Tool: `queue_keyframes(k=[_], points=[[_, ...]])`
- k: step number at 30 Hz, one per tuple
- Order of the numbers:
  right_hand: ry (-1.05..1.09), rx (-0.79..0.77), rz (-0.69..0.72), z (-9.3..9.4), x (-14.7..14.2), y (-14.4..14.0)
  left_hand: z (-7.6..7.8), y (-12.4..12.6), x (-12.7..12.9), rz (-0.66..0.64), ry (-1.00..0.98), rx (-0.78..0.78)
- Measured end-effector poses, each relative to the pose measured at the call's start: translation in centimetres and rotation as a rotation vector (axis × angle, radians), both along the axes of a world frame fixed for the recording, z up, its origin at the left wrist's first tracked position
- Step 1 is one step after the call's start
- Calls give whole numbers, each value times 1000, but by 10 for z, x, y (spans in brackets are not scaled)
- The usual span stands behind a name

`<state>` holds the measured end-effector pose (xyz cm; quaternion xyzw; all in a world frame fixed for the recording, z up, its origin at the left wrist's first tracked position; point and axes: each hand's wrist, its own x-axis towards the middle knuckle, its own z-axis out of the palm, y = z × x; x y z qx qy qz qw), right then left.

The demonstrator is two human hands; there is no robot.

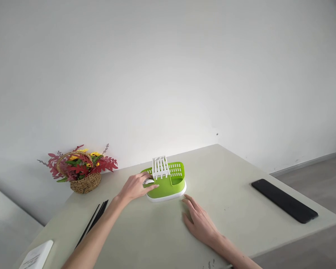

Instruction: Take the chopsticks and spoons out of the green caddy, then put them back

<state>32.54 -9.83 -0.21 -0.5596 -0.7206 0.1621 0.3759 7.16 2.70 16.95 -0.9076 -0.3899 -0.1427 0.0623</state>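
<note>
A green plastic basket (165, 189) with slotted sides and a white base (170, 198) stands on the table in the middle of the head view. Across its top sits a white slotted rack (160, 167). My left hand (135, 186) is at the basket's left end, its thumb along the front wall and its fingers reaching over the rim. Between thumb and fingers is a white rounded piece (148, 181), partly hidden by the hand; its kind cannot be made out. My right hand (197, 218) lies on the tabletop at the basket's front right, fingers stretched out, holding nothing.
A wicker basket (85, 184) of red and yellow flowers stands at the back left by the wall. Thin black sticks (96, 215) and a white flat object (37, 255) lie at left. A long black case-like object (284, 200) lies near the table's right edge.
</note>
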Motion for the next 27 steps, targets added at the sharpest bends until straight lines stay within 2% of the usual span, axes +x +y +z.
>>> queue_keyframes(k=[4, 9, 12, 19, 23, 27], points=[[-34, -7, 5, 2, 0, 0, 3, 15, 6, -54, 57, -13], [-61, -10, 6, 7, -1, 1, 5, 17, 7, -115, 48, -6], [-61, -13, 3, 9, -1, 2, 3, 16, 2, -151, 20, 67], [-50, -1, 9, 8, -1, 2, 5, 11, -5, -259, 75, 373], [-46, 16, 5, 9, -1, 3, 13, 10, -5, -295, 48, 411], [-52, 21, 3, 9, 0, 3, 22, 11, -11, -276, 30, 418]])
